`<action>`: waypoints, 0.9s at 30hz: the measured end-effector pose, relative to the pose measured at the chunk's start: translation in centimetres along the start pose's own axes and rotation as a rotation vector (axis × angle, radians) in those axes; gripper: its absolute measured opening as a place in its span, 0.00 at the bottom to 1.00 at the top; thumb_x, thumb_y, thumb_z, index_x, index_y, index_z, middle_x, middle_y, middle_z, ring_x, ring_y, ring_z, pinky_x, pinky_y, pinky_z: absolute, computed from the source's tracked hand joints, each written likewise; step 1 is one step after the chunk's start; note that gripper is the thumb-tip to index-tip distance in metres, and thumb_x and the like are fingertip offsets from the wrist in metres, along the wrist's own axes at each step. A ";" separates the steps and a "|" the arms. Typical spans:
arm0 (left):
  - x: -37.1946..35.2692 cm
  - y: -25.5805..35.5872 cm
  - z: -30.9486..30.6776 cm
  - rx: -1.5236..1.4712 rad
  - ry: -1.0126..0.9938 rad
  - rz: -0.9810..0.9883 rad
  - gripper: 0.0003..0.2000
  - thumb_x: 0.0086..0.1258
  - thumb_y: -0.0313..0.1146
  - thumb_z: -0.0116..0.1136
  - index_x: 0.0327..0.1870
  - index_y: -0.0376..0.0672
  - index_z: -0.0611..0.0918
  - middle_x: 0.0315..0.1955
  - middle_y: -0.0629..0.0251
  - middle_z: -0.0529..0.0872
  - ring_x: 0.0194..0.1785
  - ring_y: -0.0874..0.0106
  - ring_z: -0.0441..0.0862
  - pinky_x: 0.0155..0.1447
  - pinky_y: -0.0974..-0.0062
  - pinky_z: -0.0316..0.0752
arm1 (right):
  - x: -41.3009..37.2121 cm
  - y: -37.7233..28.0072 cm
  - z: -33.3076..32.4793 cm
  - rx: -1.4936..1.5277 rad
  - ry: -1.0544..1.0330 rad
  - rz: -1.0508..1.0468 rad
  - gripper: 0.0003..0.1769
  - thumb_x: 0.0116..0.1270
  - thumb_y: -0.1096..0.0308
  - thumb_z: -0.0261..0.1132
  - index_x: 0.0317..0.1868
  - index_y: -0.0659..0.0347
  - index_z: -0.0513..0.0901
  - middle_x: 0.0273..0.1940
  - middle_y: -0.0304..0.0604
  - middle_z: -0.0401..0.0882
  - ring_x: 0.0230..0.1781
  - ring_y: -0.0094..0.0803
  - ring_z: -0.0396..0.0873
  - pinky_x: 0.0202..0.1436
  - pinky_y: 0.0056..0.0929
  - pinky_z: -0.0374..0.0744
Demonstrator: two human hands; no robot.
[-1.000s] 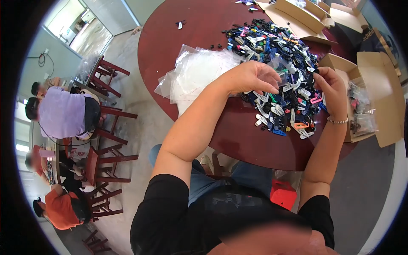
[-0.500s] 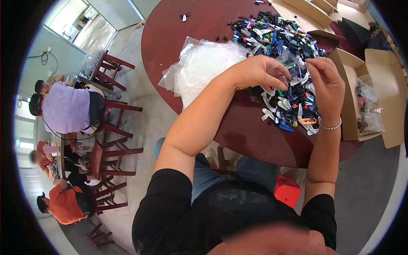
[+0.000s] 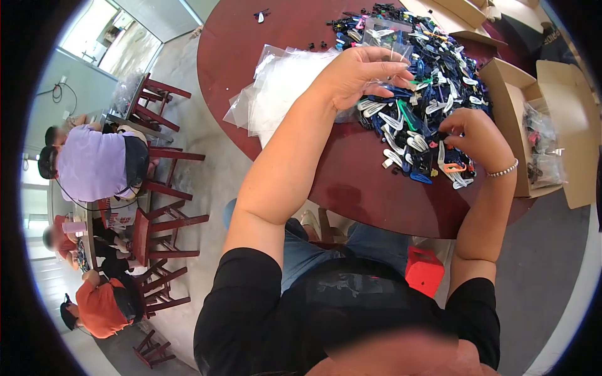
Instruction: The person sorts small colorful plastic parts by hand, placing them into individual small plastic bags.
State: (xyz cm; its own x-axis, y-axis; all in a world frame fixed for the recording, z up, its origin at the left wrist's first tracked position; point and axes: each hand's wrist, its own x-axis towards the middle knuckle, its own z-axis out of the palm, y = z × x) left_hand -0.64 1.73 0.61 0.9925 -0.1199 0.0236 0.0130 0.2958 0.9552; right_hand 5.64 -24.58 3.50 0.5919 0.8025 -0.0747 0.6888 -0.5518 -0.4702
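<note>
My left hand (image 3: 367,75) is raised over the left side of a heap of hair clips (image 3: 433,88), holding a small clear plastic bag (image 3: 387,36) by its edge. The bag tilts away from me over the clips. My right hand (image 3: 476,138), a beaded bracelet on its wrist, reaches into the near right part of the heap. Its thumb and fingertips are pinched together among dark clips; whatever lies between them is too small to make out. White, navy, green and orange clips show around it. A stack of flat clear bags (image 3: 282,81) spreads beside my left forearm.
An open cardboard box (image 3: 511,78) with filled bags (image 3: 544,147) stands right of the heap on the round dark red table (image 3: 370,194). More cardboard (image 3: 461,19) lies at the back. Several people sit at the left near wooden stools (image 3: 169,232). A red stool (image 3: 424,271) is below the table.
My hands have moved apart. The left one went up and left with the clear bag, while the right one came down from above into the clips.
</note>
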 end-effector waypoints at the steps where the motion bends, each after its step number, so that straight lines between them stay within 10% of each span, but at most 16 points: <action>1: 0.0 -0.1 -0.1 0.002 -0.006 -0.003 0.18 0.66 0.39 0.63 0.53 0.39 0.79 0.45 0.60 0.86 0.49 0.72 0.83 0.44 0.79 0.79 | 0.1 0.0 0.3 -0.003 -0.001 -0.001 0.12 0.46 0.79 0.69 0.35 0.68 0.83 0.29 0.45 0.80 0.28 0.32 0.79 0.36 0.29 0.78; 19: 0.2 -0.4 0.0 0.057 -0.040 -0.038 0.16 0.67 0.39 0.62 0.51 0.40 0.80 0.43 0.62 0.86 0.46 0.75 0.83 0.44 0.79 0.77 | 1.3 -1.7 1.7 -0.110 -0.007 -0.074 0.13 0.49 0.80 0.67 0.39 0.64 0.83 0.32 0.48 0.78 0.29 0.38 0.78 0.35 0.32 0.76; 27: -0.2 -0.1 0.7 0.071 -0.141 -0.083 0.17 0.65 0.36 0.64 0.52 0.40 0.80 0.42 0.63 0.86 0.44 0.76 0.84 0.41 0.81 0.77 | 0.0 -1.2 -1.0 0.565 0.165 0.048 0.11 0.59 0.82 0.65 0.43 0.66 0.83 0.31 0.28 0.73 0.31 0.13 0.70 0.36 0.13 0.69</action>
State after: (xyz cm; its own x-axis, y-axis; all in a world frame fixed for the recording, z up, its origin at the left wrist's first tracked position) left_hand -0.96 1.06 0.74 0.9614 -0.2743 -0.0196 0.0803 0.2119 0.9740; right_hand 5.25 -24.11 4.98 0.7050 0.7092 0.0089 0.3568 -0.3438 -0.8686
